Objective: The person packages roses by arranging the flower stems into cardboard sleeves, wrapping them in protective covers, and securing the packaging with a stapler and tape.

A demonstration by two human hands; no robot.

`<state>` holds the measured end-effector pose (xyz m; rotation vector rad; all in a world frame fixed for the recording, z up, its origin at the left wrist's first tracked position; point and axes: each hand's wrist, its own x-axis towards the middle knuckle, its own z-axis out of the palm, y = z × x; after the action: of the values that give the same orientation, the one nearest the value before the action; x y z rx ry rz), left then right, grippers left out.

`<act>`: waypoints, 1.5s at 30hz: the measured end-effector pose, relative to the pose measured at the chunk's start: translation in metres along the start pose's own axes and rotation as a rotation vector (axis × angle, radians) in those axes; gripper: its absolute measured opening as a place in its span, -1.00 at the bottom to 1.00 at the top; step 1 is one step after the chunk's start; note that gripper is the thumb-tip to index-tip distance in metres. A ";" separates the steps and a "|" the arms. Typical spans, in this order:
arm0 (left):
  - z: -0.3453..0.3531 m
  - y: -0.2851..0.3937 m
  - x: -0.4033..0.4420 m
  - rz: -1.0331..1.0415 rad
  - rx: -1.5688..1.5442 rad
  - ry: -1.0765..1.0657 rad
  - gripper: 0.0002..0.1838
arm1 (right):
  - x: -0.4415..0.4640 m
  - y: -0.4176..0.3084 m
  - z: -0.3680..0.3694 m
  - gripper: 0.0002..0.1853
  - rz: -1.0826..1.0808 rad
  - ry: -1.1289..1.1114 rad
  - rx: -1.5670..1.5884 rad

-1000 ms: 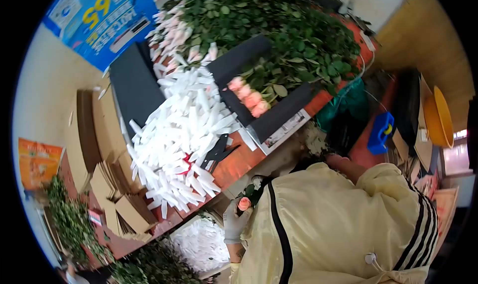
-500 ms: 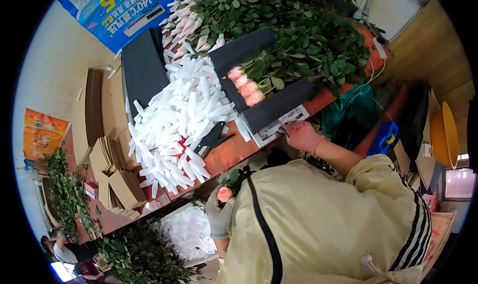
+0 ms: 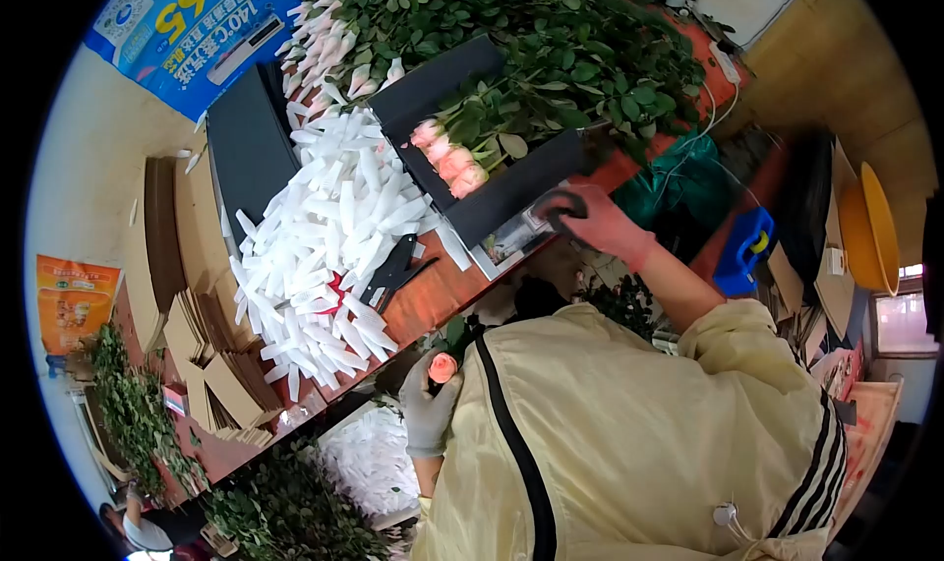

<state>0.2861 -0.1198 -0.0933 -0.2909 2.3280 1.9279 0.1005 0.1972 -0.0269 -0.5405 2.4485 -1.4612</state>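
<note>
My left hand (image 3: 429,409), in a pale glove, is closed around a pink rose (image 3: 442,367), whose bloom shows above the fingers near my jacket. My right hand (image 3: 592,225), in a pink glove with dark fingertips, is over the table's front edge, beside the black box's near side. Its fingers look curled, but blur hides whether they hold anything. Several pink roses (image 3: 449,161) lie in a row in the open black box (image 3: 423,81), their leafy stems pointing right. A heap of white sleeves (image 3: 339,217) lies left of the box, with a black tool (image 3: 393,271) at its edge.
Leafy stems (image 3: 590,59) cover the table's back. Folded cardboard (image 3: 211,364) and a black sheet (image 3: 251,158) stand at the left. Below the table edge is a tray of white sleeves (image 3: 369,458). A blue holder (image 3: 739,251) and yellow basin (image 3: 870,229) are at the right. Another person (image 3: 147,530) is at bottom left.
My right hand has risen from beside my body to the box's near side. The left hand, still around the rose, has moved left and slightly up. The whole view has shifted.
</note>
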 end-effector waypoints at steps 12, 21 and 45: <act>0.000 -0.002 -0.006 0.137 0.181 -0.018 -0.57 | 0.047 0.053 0.071 -0.79 0.199 0.050 -0.886; 0.006 -0.003 -0.009 0.135 0.091 0.035 -0.55 | 0.052 0.138 0.072 -0.66 -0.277 0.095 -0.925; 0.004 -0.007 -0.010 0.117 0.142 0.047 -0.53 | 0.016 0.092 0.052 -0.70 -0.328 0.108 -0.994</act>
<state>0.2967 -0.1162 -0.0984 -0.1929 2.5505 1.8100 0.0885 0.1889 -0.1329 -1.0865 3.1657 -0.2131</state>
